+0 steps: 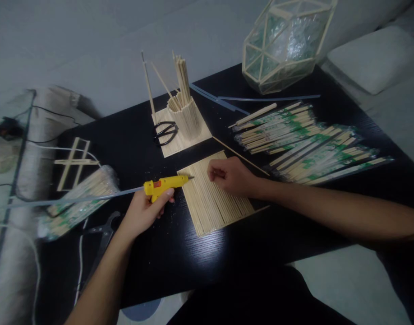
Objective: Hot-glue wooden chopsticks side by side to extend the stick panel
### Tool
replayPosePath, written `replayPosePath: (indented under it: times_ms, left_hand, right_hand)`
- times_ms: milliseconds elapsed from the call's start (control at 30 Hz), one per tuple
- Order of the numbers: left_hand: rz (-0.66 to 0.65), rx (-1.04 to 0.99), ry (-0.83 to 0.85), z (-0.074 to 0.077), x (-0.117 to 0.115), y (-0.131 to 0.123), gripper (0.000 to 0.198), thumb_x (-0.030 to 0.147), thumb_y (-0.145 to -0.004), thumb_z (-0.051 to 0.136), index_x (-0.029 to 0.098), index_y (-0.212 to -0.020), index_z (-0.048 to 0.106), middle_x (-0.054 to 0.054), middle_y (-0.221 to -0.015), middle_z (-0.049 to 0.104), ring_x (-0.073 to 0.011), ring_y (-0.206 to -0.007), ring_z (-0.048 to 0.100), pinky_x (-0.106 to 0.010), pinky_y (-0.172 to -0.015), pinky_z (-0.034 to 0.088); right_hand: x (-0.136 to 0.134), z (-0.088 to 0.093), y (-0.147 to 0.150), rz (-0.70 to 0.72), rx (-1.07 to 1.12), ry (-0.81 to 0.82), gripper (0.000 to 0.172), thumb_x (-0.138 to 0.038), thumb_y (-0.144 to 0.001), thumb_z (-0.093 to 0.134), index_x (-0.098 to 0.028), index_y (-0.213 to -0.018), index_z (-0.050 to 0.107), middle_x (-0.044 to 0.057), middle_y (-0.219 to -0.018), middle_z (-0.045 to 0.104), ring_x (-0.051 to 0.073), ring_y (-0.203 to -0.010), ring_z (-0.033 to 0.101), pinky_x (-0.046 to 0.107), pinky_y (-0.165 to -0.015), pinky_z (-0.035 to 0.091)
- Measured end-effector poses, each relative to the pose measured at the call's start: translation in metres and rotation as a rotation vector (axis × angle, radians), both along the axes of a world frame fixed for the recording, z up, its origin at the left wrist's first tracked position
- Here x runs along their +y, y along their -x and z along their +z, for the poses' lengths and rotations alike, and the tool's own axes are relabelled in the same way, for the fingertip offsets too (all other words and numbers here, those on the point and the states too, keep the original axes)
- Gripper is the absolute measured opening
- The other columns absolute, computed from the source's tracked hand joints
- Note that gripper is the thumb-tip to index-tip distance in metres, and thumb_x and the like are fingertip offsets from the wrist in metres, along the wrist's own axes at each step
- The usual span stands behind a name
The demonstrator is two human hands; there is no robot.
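My left hand (148,211) is wrapped around a yellow glue gun (166,184), its nozzle pointing right over the left edge of a flat wooden-stick panel (213,203). A long translucent glue stick (102,197) runs out of the gun's back to the left. My right hand (234,176) is over the panel's upper right part with its fingers curled in. Whatever those fingers hold, if anything, is hidden. Beyond the panel, a stick-built cup (190,119) full of thin sticks stands on a stick base (169,146), beside black-handled scissors (165,132).
Several wrapped chopstick packs (311,144) lie at the right, with another bundle (81,203) at the left. A faceted stick frame (278,54) stands at the back right. Near the left bundle lie a small stick frame (75,162), a dark tool (103,234) and white cords.
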State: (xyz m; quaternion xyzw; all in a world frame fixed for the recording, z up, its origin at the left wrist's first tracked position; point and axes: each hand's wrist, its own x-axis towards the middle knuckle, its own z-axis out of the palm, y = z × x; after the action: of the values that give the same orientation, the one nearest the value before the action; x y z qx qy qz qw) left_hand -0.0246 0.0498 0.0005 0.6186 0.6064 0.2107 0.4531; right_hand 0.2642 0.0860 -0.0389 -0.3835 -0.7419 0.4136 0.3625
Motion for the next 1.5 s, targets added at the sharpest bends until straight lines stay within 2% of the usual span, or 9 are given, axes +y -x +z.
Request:
replayPosePath:
  times_ms: [167,267,367,533,800,1000,1167,1300,1500]
  left_hand:
    - [-0.061,-0.003,0.097,0.004,0.001,0.003,0.043,0.054,-0.094,0.071,0.015,-0.076,0.077,0.001,-0.050,0.056,-0.0113,-0.043,0.054,-0.019,-0.040,0.046]
    - [-0.072,-0.052,0.135,0.005,0.000,0.006,0.040,0.052,-0.093,0.073,0.015,-0.077,0.075,0.000,-0.057,0.062,-0.0097,-0.043,0.052,-0.019,-0.039,0.046]
    - [-0.113,-0.109,0.205,0.002,-0.002,0.012,0.040,0.053,-0.092,0.075,0.015,-0.080,0.075,-0.003,-0.067,0.068,-0.0085,-0.043,0.051,-0.019,-0.038,0.046]
    - [-0.196,-0.075,0.269,-0.005,-0.005,0.021,0.043,0.055,-0.095,0.073,0.014,-0.080,0.074,-0.002,-0.063,0.065,-0.0088,-0.044,0.053,-0.019,-0.041,0.046]
    - [-0.086,-0.091,0.205,-0.002,-0.003,0.015,0.040,0.054,-0.094,0.074,0.014,-0.087,0.072,0.000,-0.067,0.064,-0.0083,-0.045,0.052,-0.018,-0.038,0.044]
    - [-0.269,-0.083,0.305,0.003,-0.006,0.016,0.043,0.053,-0.096,0.071,0.015,-0.075,0.067,0.005,-0.053,0.052,-0.0078,-0.044,0.049,-0.016,-0.041,0.042]
    - [-0.346,-0.064,0.365,0.007,-0.006,0.013,0.041,0.054,-0.095,0.071,0.017,-0.079,0.067,0.006,-0.055,0.051,-0.0087,-0.046,0.051,-0.017,-0.042,0.045]
    - [-0.394,-0.025,0.402,0.002,-0.009,0.018,0.041,0.056,-0.096,0.071,0.016,-0.086,0.068,0.005,-0.059,0.056,-0.0093,-0.048,0.053,-0.018,-0.043,0.045]
    - [-0.482,-0.029,0.344,-0.001,-0.012,0.020,0.034,0.050,-0.098,0.071,0.016,-0.092,0.072,0.003,-0.066,0.058,-0.0100,-0.053,0.054,-0.018,-0.045,0.044]
  right_hand:
    - [0.000,-0.002,0.000,-0.003,-0.004,-0.006,0.019,-0.003,-0.077,0.053,-0.020,-0.073,0.058,-0.008,-0.059,0.048,0.009,-0.056,0.044,0.025,-0.061,0.031]
    - [0.000,-0.003,0.000,-0.006,0.012,-0.027,0.019,-0.003,-0.077,0.052,-0.020,-0.073,0.058,-0.008,-0.059,0.048,0.009,-0.055,0.043,0.025,-0.061,0.031]
    - [0.000,-0.003,0.000,-0.009,0.016,-0.029,0.019,-0.002,-0.077,0.053,-0.020,-0.073,0.058,-0.008,-0.059,0.047,0.009,-0.055,0.043,0.025,-0.061,0.031]
    - [0.000,-0.002,0.000,-0.006,0.003,-0.005,0.019,-0.002,-0.076,0.053,-0.020,-0.072,0.058,-0.009,-0.058,0.047,0.008,-0.055,0.042,0.024,-0.060,0.031]
    - [0.000,-0.003,0.000,-0.007,0.020,-0.035,0.019,-0.002,-0.076,0.053,-0.020,-0.072,0.058,-0.009,-0.058,0.047,0.008,-0.054,0.043,0.024,-0.059,0.031]
    - [0.000,-0.002,-0.001,-0.004,0.024,-0.047,0.019,-0.002,-0.077,0.053,-0.020,-0.072,0.059,-0.009,-0.058,0.047,0.008,-0.054,0.043,0.024,-0.059,0.030]
    - [-0.001,-0.001,-0.001,-0.007,0.014,-0.037,0.019,-0.002,-0.077,0.053,-0.020,-0.073,0.059,-0.008,-0.059,0.049,0.008,-0.055,0.045,0.024,-0.060,0.031]
    - [0.000,-0.001,-0.001,-0.007,-0.008,-0.027,0.019,-0.002,-0.077,0.054,-0.020,-0.073,0.060,-0.009,-0.059,0.049,0.008,-0.055,0.045,0.024,-0.060,0.031]
    - [0.000,-0.001,-0.001,-0.009,-0.005,-0.022,0.019,-0.002,-0.077,0.054,-0.019,-0.073,0.059,-0.008,-0.060,0.051,0.009,-0.056,0.046,0.024,-0.060,0.032]
